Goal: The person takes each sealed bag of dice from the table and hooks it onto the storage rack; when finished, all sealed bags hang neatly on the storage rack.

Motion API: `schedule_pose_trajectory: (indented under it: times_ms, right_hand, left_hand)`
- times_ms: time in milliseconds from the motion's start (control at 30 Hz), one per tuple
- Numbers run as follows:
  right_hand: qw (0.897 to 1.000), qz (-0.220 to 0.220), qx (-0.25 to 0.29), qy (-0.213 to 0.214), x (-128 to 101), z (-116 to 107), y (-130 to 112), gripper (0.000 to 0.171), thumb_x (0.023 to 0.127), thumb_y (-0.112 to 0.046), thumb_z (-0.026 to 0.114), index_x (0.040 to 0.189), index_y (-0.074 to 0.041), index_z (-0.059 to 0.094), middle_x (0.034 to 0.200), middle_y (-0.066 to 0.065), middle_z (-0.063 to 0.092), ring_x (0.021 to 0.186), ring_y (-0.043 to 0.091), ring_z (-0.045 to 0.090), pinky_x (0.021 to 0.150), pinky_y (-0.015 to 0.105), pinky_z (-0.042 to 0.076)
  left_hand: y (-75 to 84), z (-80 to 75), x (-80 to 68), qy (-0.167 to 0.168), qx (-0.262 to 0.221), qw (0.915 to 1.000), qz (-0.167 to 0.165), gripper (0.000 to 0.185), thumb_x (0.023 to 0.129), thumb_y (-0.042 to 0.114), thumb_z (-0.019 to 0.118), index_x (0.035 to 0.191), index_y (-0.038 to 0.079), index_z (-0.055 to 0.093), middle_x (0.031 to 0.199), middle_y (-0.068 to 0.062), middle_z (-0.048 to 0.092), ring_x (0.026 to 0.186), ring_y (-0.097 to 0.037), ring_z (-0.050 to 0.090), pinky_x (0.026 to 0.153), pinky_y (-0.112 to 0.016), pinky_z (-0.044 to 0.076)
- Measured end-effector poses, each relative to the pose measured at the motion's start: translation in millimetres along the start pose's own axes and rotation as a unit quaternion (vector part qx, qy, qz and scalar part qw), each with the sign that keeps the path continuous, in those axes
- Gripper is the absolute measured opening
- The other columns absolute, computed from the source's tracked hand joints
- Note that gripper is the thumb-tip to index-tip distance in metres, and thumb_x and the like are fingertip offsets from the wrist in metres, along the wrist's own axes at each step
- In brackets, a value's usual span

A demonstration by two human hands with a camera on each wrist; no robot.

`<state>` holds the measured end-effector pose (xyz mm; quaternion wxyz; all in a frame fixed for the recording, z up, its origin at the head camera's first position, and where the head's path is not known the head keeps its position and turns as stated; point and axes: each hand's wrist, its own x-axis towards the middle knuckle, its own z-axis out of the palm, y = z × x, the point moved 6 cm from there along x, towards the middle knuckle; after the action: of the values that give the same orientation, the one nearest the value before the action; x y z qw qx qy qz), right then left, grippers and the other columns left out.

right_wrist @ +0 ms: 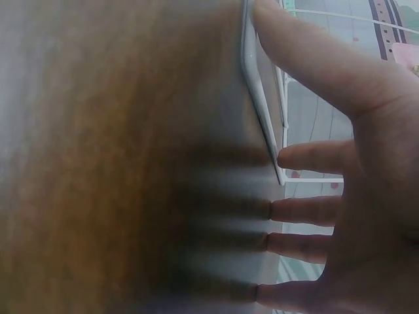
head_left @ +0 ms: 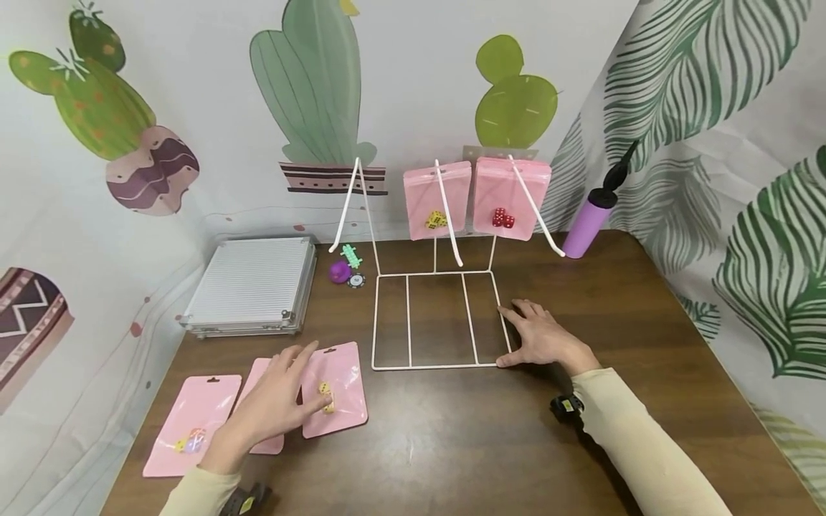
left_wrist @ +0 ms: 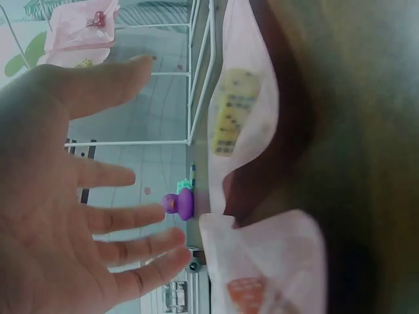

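My left hand (head_left: 274, 398) hovers with spread fingers over the pink pouches at the front left. Under and beside it lie a pouch with yellow dice (head_left: 345, 380), a partly covered pouch (head_left: 267, 444) and a pouch with mixed dice (head_left: 181, 423). In the left wrist view the fingers hold nothing, with the yellow dice (left_wrist: 234, 111) showing through their pouch. My right hand (head_left: 542, 337) rests at the right side of a white wire rack (head_left: 435, 367), thumb at its front corner and fingers spread. On the rack's hooks hang a pouch with yellow dice (head_left: 422, 193) and pouches with red dice (head_left: 490, 186).
A silver case (head_left: 252, 279) lies at the back left. Next to it are a purple rubber duck (head_left: 339, 271), a green toy (head_left: 351, 256) and a poker chip (head_left: 356, 280). A purple hand pump (head_left: 587, 226) stands at the back right, by the patterned cloth (head_left: 426, 86).
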<state>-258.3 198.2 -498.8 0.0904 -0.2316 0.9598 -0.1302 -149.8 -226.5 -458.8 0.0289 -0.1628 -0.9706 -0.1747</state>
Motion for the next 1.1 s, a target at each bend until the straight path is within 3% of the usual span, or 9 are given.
schedule_pose_trajectory:
  times_ms: [233, 467, 767, 1100]
  right_hand:
    - [1.000, -0.001, 0.005, 0.002, -1.4, -0.1, 0.6, 0.108, 0.066, -0.064, 0.078, 0.147, -0.004, 0.039, 0.148, 0.032, 0.032, 0.136, 0.054, 0.028, 0.105, 0.073, 0.026]
    - [1.000, 0.011, 0.007, -0.003, -2.5, -2.1, 0.5, 0.108, 0.067, -0.062, 0.079, 0.148, -0.004, 0.038, 0.149, 0.032, 0.031, 0.137, 0.053, 0.026, 0.106, 0.073, 0.025]
    - [1.000, 0.011, 0.003, -0.010, -3.0, 1.5, 0.1, 0.109, 0.067, -0.064, 0.078, 0.148, -0.004, 0.038, 0.149, 0.032, 0.031, 0.137, 0.054, 0.026, 0.105, 0.074, 0.025]
    - [1.000, 0.010, 0.009, -0.004, -3.6, 0.6, 0.9, 0.109, 0.066, -0.063, 0.079, 0.148, -0.004, 0.038, 0.148, 0.032, 0.031, 0.137, 0.054, 0.026, 0.105, 0.074, 0.025]
  left_hand:
    - [-9.0, 5.7, -7.9, 0.018, -0.026, 0.9928, -0.116, 0.095, 0.077, 0.046, 0.077, 0.147, 0.001, 0.032, 0.126, -0.031, 0.042, 0.115, -0.048, 0.046, 0.087, -0.060, 0.046]
    - [-7.8, 13.1, -7.8, 0.007, -0.027, 0.9829, -0.182, 0.100, 0.077, 0.051, 0.075, 0.150, 0.002, 0.027, 0.123, -0.034, 0.044, 0.116, -0.049, 0.041, 0.092, -0.061, 0.043]
    - [-8.8, 23.5, -11.9, -0.012, -0.025, 0.9764, -0.214, 0.101, 0.078, 0.052, 0.074, 0.152, 0.004, 0.024, 0.126, -0.035, 0.043, 0.118, -0.051, 0.040, 0.093, -0.063, 0.041]
    - [-5.7, 24.7, -6.9, -0.008, -0.021, 0.9760, -0.216, 0.106, 0.075, 0.055, 0.075, 0.151, 0.001, 0.023, 0.124, -0.034, 0.043, 0.119, -0.050, 0.038, 0.093, -0.063, 0.040]
